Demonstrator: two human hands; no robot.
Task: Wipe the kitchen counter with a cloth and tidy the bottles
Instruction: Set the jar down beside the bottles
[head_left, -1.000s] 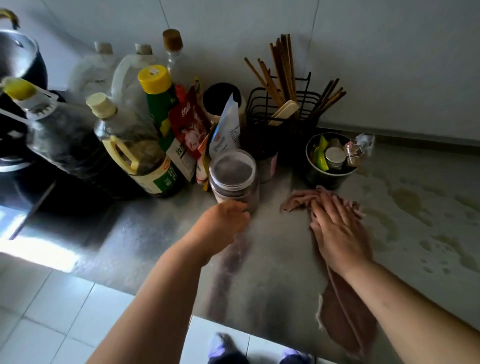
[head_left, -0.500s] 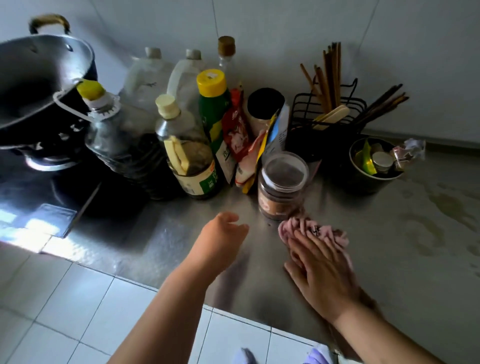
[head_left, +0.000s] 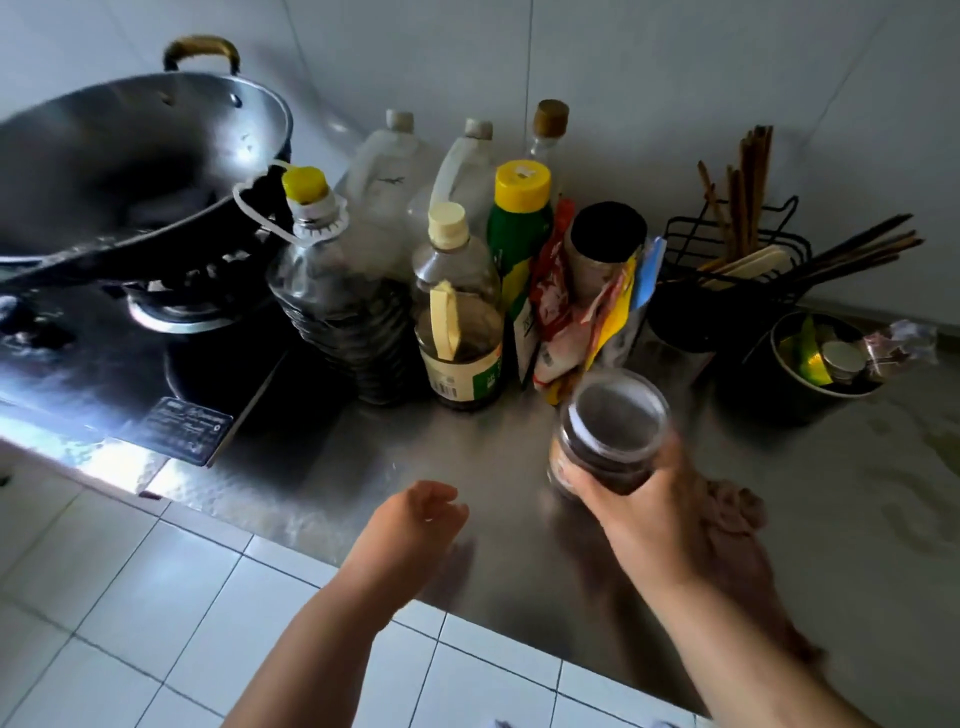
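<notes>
My right hand (head_left: 644, 506) grips a clear-lidded jar (head_left: 608, 431) of dark contents, tilted just above the steel counter (head_left: 467, 467). The pink cloth (head_left: 732, 512) lies bunched on the counter behind that hand, partly hidden by it. My left hand (head_left: 415, 525) hovers over the counter's front edge, fingers loosely curled, holding nothing. Behind stands a cluster of bottles: a large dark oil bottle (head_left: 337, 306) with a yellow cap, a smaller handled bottle (head_left: 457, 322), a green bottle (head_left: 519, 244), two pale jugs (head_left: 384, 171) and a cork-topped bottle (head_left: 548, 130).
A wok (head_left: 130, 161) sits on the gas stove (head_left: 78, 353) at the left. Sauce packets (head_left: 566, 312) lean by a black-lidded jar (head_left: 605, 241). A wire rack with chopsticks (head_left: 743, 234) and a dark bowl (head_left: 815, 364) of small items stand at the right. Wet patches mark the counter's right side.
My right hand has left the cloth and taken hold of the jar, lifting and tilting it. The left hand has drawn back slightly toward the counter edge. The view has shifted left.
</notes>
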